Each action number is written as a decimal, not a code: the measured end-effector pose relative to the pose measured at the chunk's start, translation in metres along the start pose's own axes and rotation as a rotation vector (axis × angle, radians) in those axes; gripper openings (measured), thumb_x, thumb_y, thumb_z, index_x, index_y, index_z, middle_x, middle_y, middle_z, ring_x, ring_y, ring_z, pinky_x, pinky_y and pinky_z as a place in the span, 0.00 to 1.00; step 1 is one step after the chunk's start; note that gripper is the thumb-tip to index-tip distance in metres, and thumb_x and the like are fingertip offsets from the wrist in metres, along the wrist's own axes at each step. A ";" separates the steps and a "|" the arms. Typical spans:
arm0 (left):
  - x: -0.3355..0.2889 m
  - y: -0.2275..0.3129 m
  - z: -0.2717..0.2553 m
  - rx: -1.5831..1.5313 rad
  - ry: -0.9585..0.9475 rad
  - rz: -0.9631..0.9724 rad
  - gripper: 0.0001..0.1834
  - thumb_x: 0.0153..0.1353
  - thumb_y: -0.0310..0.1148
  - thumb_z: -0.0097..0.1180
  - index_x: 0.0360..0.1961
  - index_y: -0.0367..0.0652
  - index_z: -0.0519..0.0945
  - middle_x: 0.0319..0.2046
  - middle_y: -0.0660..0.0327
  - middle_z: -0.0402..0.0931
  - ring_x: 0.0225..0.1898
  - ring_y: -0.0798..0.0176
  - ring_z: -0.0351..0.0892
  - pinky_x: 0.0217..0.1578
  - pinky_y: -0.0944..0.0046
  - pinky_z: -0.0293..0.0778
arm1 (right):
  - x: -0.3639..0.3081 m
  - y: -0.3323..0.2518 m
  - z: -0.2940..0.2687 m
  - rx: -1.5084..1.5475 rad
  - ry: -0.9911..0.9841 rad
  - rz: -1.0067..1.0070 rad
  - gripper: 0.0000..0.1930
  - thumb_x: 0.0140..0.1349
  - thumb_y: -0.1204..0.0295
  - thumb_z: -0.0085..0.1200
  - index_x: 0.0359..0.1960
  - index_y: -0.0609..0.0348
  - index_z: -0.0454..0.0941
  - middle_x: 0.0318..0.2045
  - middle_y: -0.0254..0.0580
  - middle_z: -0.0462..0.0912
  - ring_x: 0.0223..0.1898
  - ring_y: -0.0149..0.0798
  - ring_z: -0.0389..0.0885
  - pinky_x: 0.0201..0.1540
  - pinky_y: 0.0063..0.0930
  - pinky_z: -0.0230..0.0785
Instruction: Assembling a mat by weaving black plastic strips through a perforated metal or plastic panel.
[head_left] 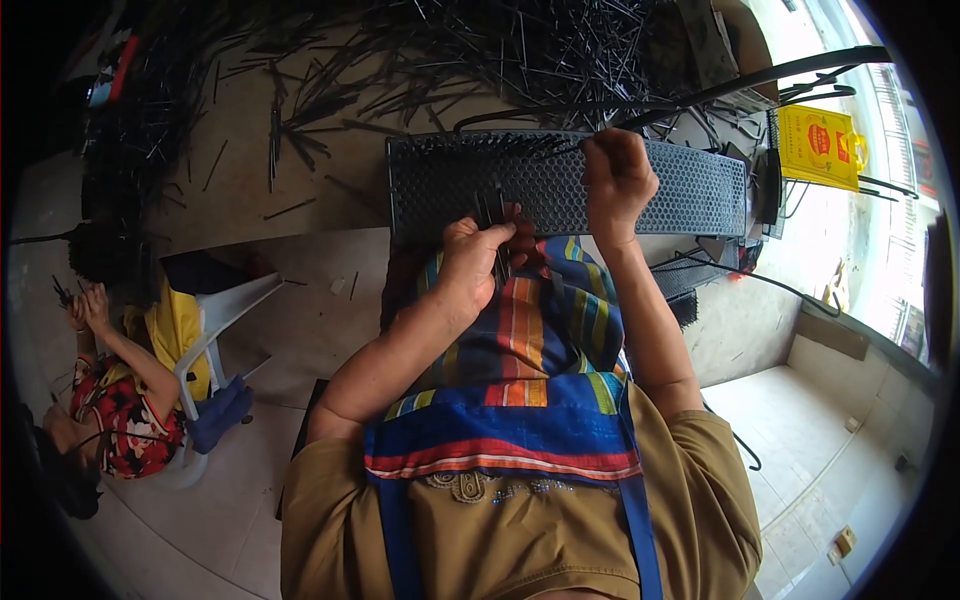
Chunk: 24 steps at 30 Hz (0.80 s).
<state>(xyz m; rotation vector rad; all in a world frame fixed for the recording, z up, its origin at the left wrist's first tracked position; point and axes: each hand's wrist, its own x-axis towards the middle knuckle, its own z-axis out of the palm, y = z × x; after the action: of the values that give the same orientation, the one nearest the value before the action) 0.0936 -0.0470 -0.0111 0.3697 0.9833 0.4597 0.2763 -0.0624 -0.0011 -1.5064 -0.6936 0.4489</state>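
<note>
Across my lap lies a long dark panel (pixel 690 185) with rows of round holes. Several thin black strips (pixel 493 208) are gripped between the thumb and fingers of my left hand (pixel 475 258), at the panel's near edge. My right hand (pixel 618 185) is raised over the panel's middle with its fingers curled closed; whatever they hold, if anything, is hidden. Many short black pieces (pixel 450 145) stand in the holes along the panel's far left part. Below both hands hangs a striped apron (pixel 520 330) in blue, orange and green.
A big heap of loose black strips (pixel 560 45) covers the surface ahead, with more scattered leftward. Black curved rods (pixel 760 80) reach over the panel toward a yellow bag (pixel 820 145) at right. At far left another person (pixel 120 400) sits by a pale chair (pixel 215 310).
</note>
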 end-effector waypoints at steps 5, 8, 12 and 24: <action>-0.008 0.002 -0.005 0.011 -0.050 -0.008 0.08 0.60 0.20 0.51 0.40 0.38 0.78 0.34 0.52 0.83 0.33 0.59 0.84 0.28 0.61 0.80 | 0.003 0.015 0.001 -0.587 -0.149 -0.417 0.06 0.55 0.81 0.60 0.34 0.60 0.80 0.27 0.39 0.82 0.22 0.33 0.80 0.26 0.25 0.70; -0.015 -0.001 -0.020 0.026 -0.109 -0.007 0.07 0.60 0.20 0.51 0.39 0.37 0.78 0.34 0.51 0.83 0.33 0.58 0.84 0.29 0.61 0.80 | -0.005 0.007 0.005 -0.757 -0.181 -0.443 0.07 0.54 0.77 0.62 0.35 0.59 0.82 0.28 0.43 0.81 0.26 0.42 0.82 0.29 0.29 0.71; -0.040 -0.010 -0.037 0.096 -0.176 -0.159 0.08 0.60 0.20 0.52 0.40 0.36 0.78 0.34 0.51 0.83 0.33 0.59 0.84 0.31 0.62 0.80 | -0.010 0.005 0.008 -0.797 -0.185 -0.424 0.08 0.55 0.74 0.63 0.37 0.58 0.83 0.29 0.42 0.80 0.27 0.43 0.82 0.30 0.30 0.72; -0.037 0.011 -0.055 -0.064 -0.083 0.114 0.07 0.61 0.21 0.53 0.38 0.38 0.81 0.33 0.56 0.83 0.33 0.61 0.84 0.31 0.65 0.77 | -0.063 -0.032 0.054 -0.023 -0.643 0.585 0.05 0.56 0.80 0.59 0.35 0.66 0.80 0.26 0.36 0.82 0.25 0.26 0.79 0.28 0.22 0.71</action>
<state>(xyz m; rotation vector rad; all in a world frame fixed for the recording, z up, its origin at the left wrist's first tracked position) 0.0268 -0.0521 -0.0071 0.3857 0.8678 0.5728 0.1900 -0.0652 0.0187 -1.5804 -0.7344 1.4142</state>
